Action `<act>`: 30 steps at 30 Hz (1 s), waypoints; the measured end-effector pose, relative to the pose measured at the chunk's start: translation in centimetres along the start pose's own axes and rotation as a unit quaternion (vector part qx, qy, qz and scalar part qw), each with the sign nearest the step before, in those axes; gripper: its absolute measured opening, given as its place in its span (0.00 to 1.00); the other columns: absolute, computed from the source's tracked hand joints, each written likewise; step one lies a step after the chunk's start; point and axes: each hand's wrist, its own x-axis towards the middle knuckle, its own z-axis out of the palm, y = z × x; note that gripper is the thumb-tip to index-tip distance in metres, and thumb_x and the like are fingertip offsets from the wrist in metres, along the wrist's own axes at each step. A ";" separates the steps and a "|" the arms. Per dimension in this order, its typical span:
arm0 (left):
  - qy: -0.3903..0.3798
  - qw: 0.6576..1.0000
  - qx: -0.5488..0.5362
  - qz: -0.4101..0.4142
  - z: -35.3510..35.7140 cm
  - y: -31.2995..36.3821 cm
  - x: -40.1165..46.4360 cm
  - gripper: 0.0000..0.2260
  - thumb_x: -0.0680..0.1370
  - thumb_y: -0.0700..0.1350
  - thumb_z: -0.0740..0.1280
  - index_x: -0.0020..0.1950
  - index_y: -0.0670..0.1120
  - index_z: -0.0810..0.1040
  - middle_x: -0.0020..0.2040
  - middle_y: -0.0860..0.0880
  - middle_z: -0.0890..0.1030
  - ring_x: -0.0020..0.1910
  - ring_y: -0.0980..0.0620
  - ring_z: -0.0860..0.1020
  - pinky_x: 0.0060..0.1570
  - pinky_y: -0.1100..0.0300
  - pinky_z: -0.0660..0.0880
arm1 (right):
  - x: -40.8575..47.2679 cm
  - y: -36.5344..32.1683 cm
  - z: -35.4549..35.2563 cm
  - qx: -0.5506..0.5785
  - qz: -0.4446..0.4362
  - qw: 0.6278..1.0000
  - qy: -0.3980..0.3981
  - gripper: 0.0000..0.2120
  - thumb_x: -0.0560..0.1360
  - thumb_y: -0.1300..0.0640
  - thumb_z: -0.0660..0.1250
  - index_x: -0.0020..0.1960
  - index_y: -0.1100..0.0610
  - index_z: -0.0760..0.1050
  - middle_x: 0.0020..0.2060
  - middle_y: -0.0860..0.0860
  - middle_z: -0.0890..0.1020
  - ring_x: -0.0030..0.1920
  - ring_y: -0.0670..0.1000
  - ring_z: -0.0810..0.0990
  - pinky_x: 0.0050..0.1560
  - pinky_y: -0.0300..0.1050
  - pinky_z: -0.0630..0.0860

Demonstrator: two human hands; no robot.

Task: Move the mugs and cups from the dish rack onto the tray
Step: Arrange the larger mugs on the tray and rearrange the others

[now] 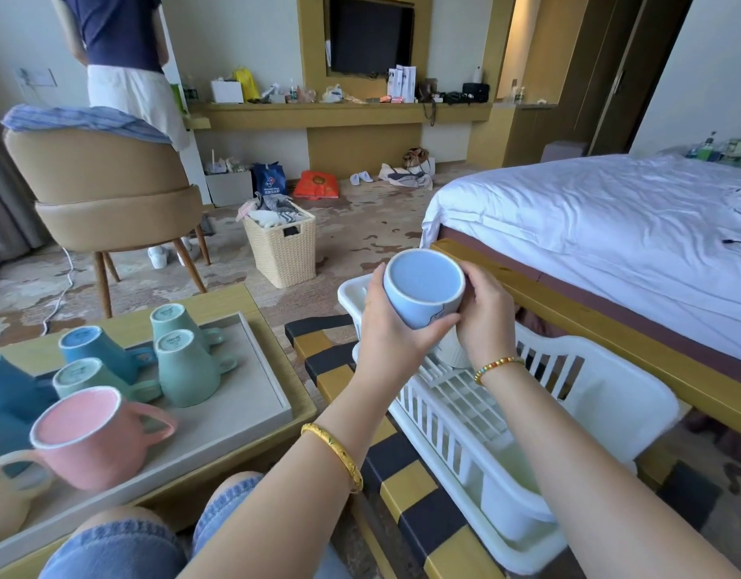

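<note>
I hold a light blue cup [423,288] upside down above the far end of the white dish rack [603,394]. My left hand [392,328] grips its left side and my right hand [486,313] grips its right side. A white ribbed cup [456,351] stands in the rack just below, partly hidden by my hands. To the left, the grey tray [252,390] carries several upturned mugs: a pink mug [89,436] at the front, green mugs [185,367] and blue mugs [95,348] behind it.
The rack sits on a yellow-and-black checked stool [410,491]. A bed [611,227] runs along the right. A wicker basket [283,246] and a tan chair [109,190] stand on the floor beyond, and a person [122,56] stands at the back left.
</note>
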 end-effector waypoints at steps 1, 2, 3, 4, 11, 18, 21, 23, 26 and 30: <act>0.011 1.000 -0.006 0.003 -0.6 0.3 0.1 0.37 0.64 0.48 0.78 0.67 0.51 0.63 0.62 0.53 0.70 0.63 0.57 0.69 0.64 0.58 0.69 | 0.0 -0.8 0.3 0.012 0.001 1.000 -0.002 0.14 0.74 0.67 0.61 0.56 0.55 0.78 0.48 0.43 0.78 0.50 0.44 0.77 0.49 0.26 0.70; 0.016 1.000 -0.014 0.001 -1.4 0.5 0.2 0.35 0.64 0.49 0.78 0.65 0.53 0.62 0.61 0.54 0.70 0.62 0.57 0.70 0.63 0.59 0.70 | 0.1 -1.5 0.7 0.020 0.001 1.000 -0.008 0.14 0.75 0.66 0.61 0.56 0.54 0.78 0.47 0.43 0.78 0.49 0.43 0.77 0.47 0.24 0.69; 0.019 1.000 -0.020 -0.010 -2.2 0.7 0.3 0.34 0.64 0.49 0.78 0.63 0.55 0.62 0.60 0.54 0.71 0.61 0.57 0.71 0.61 0.59 0.71 | 0.2 -2.2 1.1 0.024 0.000 1.000 -0.018 0.14 0.75 0.66 0.60 0.56 0.54 0.78 0.46 0.43 0.78 0.48 0.43 0.76 0.45 0.21 0.68; 0.021 0.999 -0.023 -0.026 -3.3 0.7 0.4 0.34 0.64 0.50 0.78 0.63 0.56 0.61 0.60 0.54 0.71 0.59 0.58 0.72 0.59 0.59 0.72 | 0.3 -2.9 1.6 0.023 -0.001 0.999 -0.031 0.14 0.76 0.65 0.59 0.56 0.54 0.79 0.46 0.44 0.79 0.48 0.42 0.76 0.43 0.21 0.67; 0.037 0.995 0.051 -0.081 -13.0 -0.7 -0.1 0.34 0.67 0.49 0.76 0.66 0.52 0.60 0.55 0.58 0.71 0.53 0.62 0.72 0.50 0.70 0.69 | -0.9 -7.4 7.6 0.030 -0.027 0.982 -0.184 0.13 0.76 0.65 0.59 0.56 0.56 0.78 0.49 0.54 0.83 0.48 0.51 0.79 0.44 0.43 0.74; 0.040 0.961 0.245 -0.123 -21.8 -3.4 -3.5 0.38 0.65 0.51 0.77 0.70 0.46 0.62 0.64 0.46 0.70 0.62 0.50 0.70 0.61 0.55 0.68 | -5.5 -10.3 15.6 0.017 -0.001 0.944 -0.328 0.07 0.76 0.63 0.59 0.47 0.53 0.72 0.39 0.46 0.75 0.41 0.49 0.74 0.32 0.38 0.66; 0.026 0.924 0.361 -0.127 -23.5 -4.7 -4.4 0.44 0.65 0.56 0.75 0.73 0.46 0.58 0.68 0.44 0.67 0.66 0.45 0.66 0.64 0.50 0.64 | -7.1 -10.3 17.8 -0.003 -0.005 0.929 -0.371 0.05 0.78 0.59 0.58 0.47 0.49 0.66 0.38 0.44 0.73 0.37 0.42 0.73 0.30 0.35 0.65; 0.009 0.916 0.372 -0.147 -24.0 -5.8 -4.7 0.46 0.65 0.58 0.75 0.75 0.46 0.54 0.71 0.44 0.64 0.68 0.44 0.64 0.66 0.49 0.63 | -7.8 -9.9 18.9 -0.017 -0.005 0.919 -0.393 0.05 0.78 0.58 0.57 0.48 0.48 0.64 0.39 0.46 0.75 0.37 0.44 0.74 0.30 0.36 0.67; -0.014 0.918 0.359 -0.170 -24.4 -7.4 -4.3 0.48 0.66 0.57 0.74 0.76 0.46 0.50 0.74 0.45 0.61 0.71 0.43 0.61 0.68 0.49 0.61 | -8.3 -9.0 20.1 -0.032 0.011 0.916 -0.399 0.05 0.79 0.59 0.56 0.47 0.50 0.63 0.41 0.51 0.77 0.38 0.49 0.76 0.30 0.39 0.69; -0.045 0.918 0.348 -0.184 -23.9 -9.4 -3.8 0.49 0.66 0.55 0.75 0.76 0.45 0.48 0.76 0.44 0.57 0.74 0.45 0.57 0.70 0.53 0.57 | -9.0 -7.4 21.1 -0.046 0.018 0.918 -0.393 0.05 0.78 0.60 0.57 0.48 0.51 0.63 0.44 0.52 0.77 0.40 0.50 0.77 0.31 0.38 0.70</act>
